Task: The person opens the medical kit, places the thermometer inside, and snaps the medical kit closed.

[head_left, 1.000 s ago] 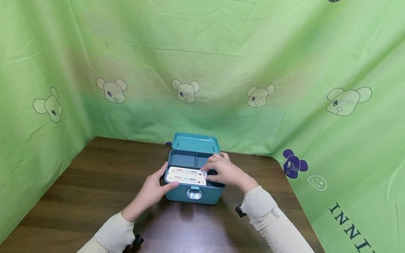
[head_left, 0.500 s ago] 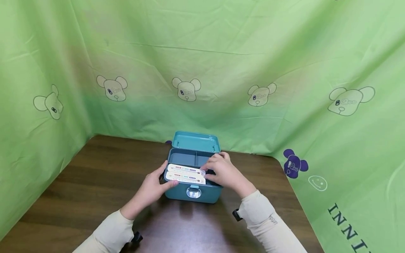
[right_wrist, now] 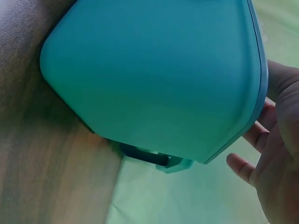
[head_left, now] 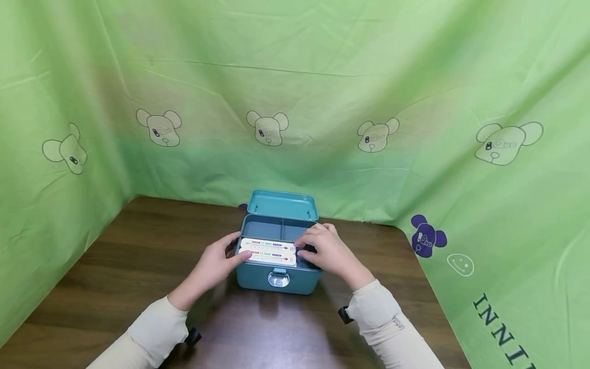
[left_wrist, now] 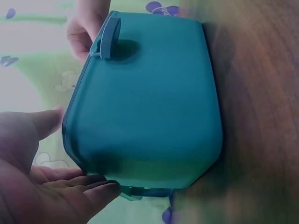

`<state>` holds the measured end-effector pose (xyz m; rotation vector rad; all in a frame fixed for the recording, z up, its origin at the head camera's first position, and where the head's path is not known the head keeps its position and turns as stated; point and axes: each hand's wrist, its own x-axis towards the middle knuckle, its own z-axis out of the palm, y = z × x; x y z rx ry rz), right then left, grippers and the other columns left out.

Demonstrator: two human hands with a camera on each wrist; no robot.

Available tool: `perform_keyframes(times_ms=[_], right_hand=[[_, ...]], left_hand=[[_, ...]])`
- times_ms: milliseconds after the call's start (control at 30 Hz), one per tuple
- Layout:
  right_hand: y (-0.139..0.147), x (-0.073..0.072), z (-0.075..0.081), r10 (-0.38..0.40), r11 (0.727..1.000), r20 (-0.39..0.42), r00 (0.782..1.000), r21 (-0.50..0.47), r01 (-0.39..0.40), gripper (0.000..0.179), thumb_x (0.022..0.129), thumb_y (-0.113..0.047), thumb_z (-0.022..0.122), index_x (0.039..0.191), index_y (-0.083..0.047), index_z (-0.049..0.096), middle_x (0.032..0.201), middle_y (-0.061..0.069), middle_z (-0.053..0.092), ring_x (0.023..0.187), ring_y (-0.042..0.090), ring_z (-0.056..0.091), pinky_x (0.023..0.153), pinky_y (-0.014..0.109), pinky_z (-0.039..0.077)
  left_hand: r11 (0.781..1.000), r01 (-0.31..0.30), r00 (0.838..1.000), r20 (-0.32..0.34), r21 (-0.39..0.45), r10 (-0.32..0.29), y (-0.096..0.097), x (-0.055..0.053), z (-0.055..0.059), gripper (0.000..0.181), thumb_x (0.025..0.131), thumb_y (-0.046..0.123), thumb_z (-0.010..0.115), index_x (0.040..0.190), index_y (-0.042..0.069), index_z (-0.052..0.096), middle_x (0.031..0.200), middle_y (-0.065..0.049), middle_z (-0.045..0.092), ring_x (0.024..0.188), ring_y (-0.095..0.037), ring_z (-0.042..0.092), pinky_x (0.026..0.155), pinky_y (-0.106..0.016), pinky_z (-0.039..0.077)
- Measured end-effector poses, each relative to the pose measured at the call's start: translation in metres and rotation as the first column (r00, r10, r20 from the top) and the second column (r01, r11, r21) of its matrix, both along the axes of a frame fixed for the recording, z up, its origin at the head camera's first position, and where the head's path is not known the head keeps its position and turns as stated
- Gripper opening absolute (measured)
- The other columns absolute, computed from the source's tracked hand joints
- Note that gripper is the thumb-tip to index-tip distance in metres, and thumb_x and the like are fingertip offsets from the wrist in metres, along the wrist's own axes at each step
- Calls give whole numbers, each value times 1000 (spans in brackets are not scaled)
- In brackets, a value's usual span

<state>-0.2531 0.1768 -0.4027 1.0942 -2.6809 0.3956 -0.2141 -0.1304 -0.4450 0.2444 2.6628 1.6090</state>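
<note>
A teal metal box (head_left: 278, 279) stands on the table with its lid (head_left: 282, 205) tilted back. Two long white packs (head_left: 267, 258) with coloured labels and a thin rod shape on each lie side by side in its front section. The left hand (head_left: 216, 264) is at the box's left end, its thumb over the left end of the packs; in the left wrist view its extended fingers (left_wrist: 100, 186) lie near the side wall. Reaching over the right rim, the right hand (head_left: 329, 249) has thumb and forefinger apart at the packs' right ends. Its other fingertips are partly hidden.
A grey-blue tray (head_left: 262, 230) with a divider sits in the back of the box. A clasp (head_left: 278, 277) is on the front wall. Brown wooden table (head_left: 152, 256) surrounds the box, and a green printed cloth (head_left: 322, 61) hangs behind and beside it.
The left thumb has shifted from the front rim onto the packs' left end, and the left hand has eased back slightly. The right hand stays at the packs' right ends.
</note>
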Motion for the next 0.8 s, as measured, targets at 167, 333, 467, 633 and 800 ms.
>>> perform_keyframes(times_ms=[167,333,467,633,800], right_hand=[[8,-3,-3,4,996,-22,1000,-87,-6,13,92,-22,78,105,-19,79,104,-7,74,103,17,60,99,47,38],[18,-11,-4,-48,967,-3,999,-251,46,14,93,-17,76,106,-13,79,106,-1,74,108,23,61,102,50,39],[27,-21,-8,-157,924,57,986,-344,167,15,94,-15,74,108,-11,78,108,4,74,108,26,61,101,50,44],[35,-33,-19,-320,850,169,932,-383,361,19,98,-18,71,114,-9,76,107,7,72,103,25,62,90,45,53],[37,-45,-32,-376,746,308,874,-458,483,25,99,-21,70,118,-5,74,111,11,70,103,27,63,91,44,55]], left_hand=[[1000,-21,1000,-12,5,21,-5,-9,3,65,96,35,73,146,0,52,145,-22,57,133,-36,58,106,-48,50],[999,-49,999,-8,11,49,-9,-26,5,57,98,35,71,141,1,56,140,-19,61,130,-35,60,106,-50,51],[997,-79,997,-10,16,80,-10,-45,6,44,100,33,69,133,5,62,132,-15,65,123,-33,61,103,-49,52],[994,-107,994,2,33,107,-8,-71,4,41,101,34,66,130,5,64,132,-15,64,123,-32,60,102,-49,51],[991,-114,993,45,74,111,-3,-88,-1,45,102,36,65,132,3,63,137,-17,61,127,-33,56,106,-49,49]])
